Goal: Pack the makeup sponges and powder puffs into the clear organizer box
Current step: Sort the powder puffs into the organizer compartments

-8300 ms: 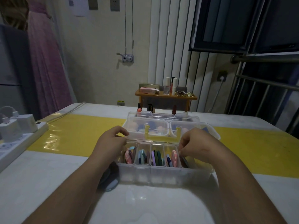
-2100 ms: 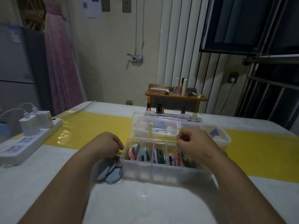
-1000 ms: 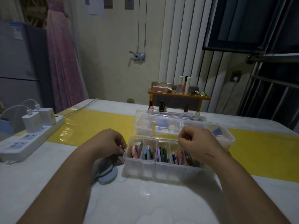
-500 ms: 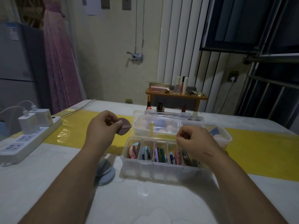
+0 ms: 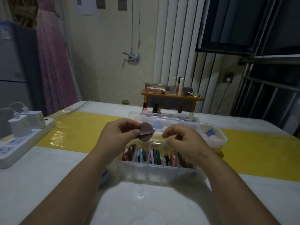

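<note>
- L hand (image 5: 120, 133) pinches a round mauve puff (image 5: 146, 131) btwn thumb & fingertips, gripping its left edge.
- R hand (image 5: 183, 141): fingers curled, thumb & index tips nearly meeting just right of the puff, not touching it. Nothing visible in its grip.
- Puff is in the air above the back-left part of the organizer box (image 5: 155, 170), flat face twd camera, free edge pointing right twd R hand. It's round, so no clear long axis. A fold or seam line crosses it approx left-right, slightly tilted.
- Box is clear plastic & open. Front row = narrow compartments w/ stored puffs (image 5: 154, 155) standing on edge: pink/dark at left, blue-teal next, purple & green in the middle, blue & pink twd right. Far-right part is hidden by R hand.
- Behind it, a clear rear tray (image 5: 222, 140): pale blue & pink sponges in left section, a blue wedge sponge (image 5: 210, 132) over pink ones at right.
- Blurred blue-grey item (image 5: 104, 174) on the table by L forearm; can't tell what.
- Table (image 5: 48, 176) is white w/ a glossy yellow strip (image 5: 81, 127) running across under the box.
- Power strip (image 5: 19, 143) at left edge w/ two white chargers (image 5: 21, 125) plugged in.
- Far side: lipsticks (image 5: 155, 108) at table edge, small wooden shelf (image 5: 172, 96) w/ bottles.
- Room: white vertical blinds (image 5: 175, 46), dark window (image 5: 235, 21), pink garment (image 5: 55, 62) hanging at left, grey fridge (image 5: 14, 70).
</note>
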A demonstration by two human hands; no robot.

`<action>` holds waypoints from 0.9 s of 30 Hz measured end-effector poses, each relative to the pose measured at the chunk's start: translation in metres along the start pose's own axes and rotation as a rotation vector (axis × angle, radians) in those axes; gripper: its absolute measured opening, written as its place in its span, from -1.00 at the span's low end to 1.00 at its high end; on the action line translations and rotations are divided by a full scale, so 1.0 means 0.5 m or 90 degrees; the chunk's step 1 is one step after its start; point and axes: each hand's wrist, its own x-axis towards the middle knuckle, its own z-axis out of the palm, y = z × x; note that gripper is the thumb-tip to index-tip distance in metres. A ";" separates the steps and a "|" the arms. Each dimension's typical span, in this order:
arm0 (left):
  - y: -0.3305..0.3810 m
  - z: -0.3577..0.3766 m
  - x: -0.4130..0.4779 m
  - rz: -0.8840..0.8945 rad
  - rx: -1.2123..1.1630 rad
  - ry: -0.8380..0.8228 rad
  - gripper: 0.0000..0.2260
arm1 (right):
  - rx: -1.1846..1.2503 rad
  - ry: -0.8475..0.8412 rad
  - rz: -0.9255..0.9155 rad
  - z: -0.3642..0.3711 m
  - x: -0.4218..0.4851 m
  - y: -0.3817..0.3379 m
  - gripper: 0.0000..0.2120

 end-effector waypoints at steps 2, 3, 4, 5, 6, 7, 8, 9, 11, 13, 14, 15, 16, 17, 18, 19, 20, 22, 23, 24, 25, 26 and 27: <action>0.005 0.008 -0.004 0.006 0.004 -0.012 -0.80 | 0.029 -0.022 -0.013 -0.001 -0.002 -0.005 -0.73; 0.006 0.009 -0.005 0.006 -0.001 -0.016 -0.81 | 0.035 -0.032 -0.016 0.000 -0.002 -0.007 -0.73; 0.006 0.010 -0.005 0.003 -0.010 -0.020 -0.82 | 0.036 -0.039 -0.019 0.001 -0.002 -0.008 -0.74; 0.007 0.009 -0.005 0.002 -0.014 -0.027 -0.83 | 0.034 -0.041 -0.022 0.002 -0.002 -0.009 -0.74; 0.006 0.007 -0.005 0.002 -0.013 -0.032 -0.83 | 0.031 -0.041 -0.026 0.002 -0.002 -0.008 -0.74; 0.005 0.007 -0.005 0.002 -0.009 -0.038 -0.83 | 0.029 -0.037 -0.030 0.002 -0.002 -0.008 -0.74; 0.005 0.006 -0.005 0.003 -0.006 -0.043 -0.83 | 0.028 -0.033 -0.031 0.002 -0.003 -0.008 -0.75; 0.005 0.006 -0.005 0.003 -0.007 -0.047 -0.83 | 0.029 -0.028 -0.032 0.002 -0.004 -0.009 -0.75; 0.004 0.007 -0.006 0.008 0.006 -0.050 -0.84 | 0.035 -0.013 -0.033 0.000 -0.005 -0.010 -0.78; 0.001 0.004 -0.005 0.015 0.049 -0.043 -0.87 | 0.041 0.017 -0.027 -0.004 -0.003 -0.010 -0.80; -0.001 0.004 -0.005 0.014 0.067 -0.035 -0.87 | 0.046 0.037 -0.022 -0.007 -0.003 -0.010 -0.81; -0.003 0.003 -0.004 0.014 0.086 -0.022 -0.86 | 0.053 0.059 -0.018 -0.011 -0.004 -0.009 -0.82; -0.006 0.002 -0.003 0.022 0.108 -0.001 -0.84 | 0.060 0.083 -0.017 -0.016 -0.004 -0.009 -0.83; -0.009 0.000 -0.001 0.031 0.132 0.021 -0.82 | 0.066 0.104 -0.016 -0.020 -0.004 -0.009 -0.84; -0.012 -0.001 0.001 0.030 0.153 0.039 -0.80 | 0.067 0.121 -0.013 -0.024 -0.004 -0.008 -0.85; -0.015 -0.003 0.004 0.015 0.167 0.052 -0.78 | 0.061 0.135 -0.006 -0.028 -0.004 -0.007 -0.85; -0.017 -0.004 0.007 -0.010 0.179 0.058 -0.77 | 0.049 0.147 0.003 -0.032 -0.004 -0.007 -0.86; -0.022 -0.002 0.012 -0.057 0.201 0.056 -0.75 | 0.026 0.170 0.017 -0.040 -0.006 -0.003 -0.87; -0.023 0.001 0.013 -0.073 0.211 0.052 -0.74 | 0.015 0.182 0.025 -0.045 -0.006 -0.001 -0.87; -0.022 0.005 0.013 -0.085 0.218 0.051 -0.74 | -0.003 0.193 0.036 -0.050 -0.007 0.000 -0.86; -0.023 0.007 0.014 -0.095 0.222 0.052 -0.74 | -0.025 0.204 0.049 -0.054 -0.009 0.001 -0.85; -0.023 0.008 0.013 -0.103 0.225 0.056 -0.74 | -0.042 0.212 0.061 -0.057 -0.010 0.002 -0.83; -0.025 0.008 0.014 -0.109 0.227 0.059 -0.74 | -0.052 0.219 0.072 -0.059 -0.011 0.004 -0.82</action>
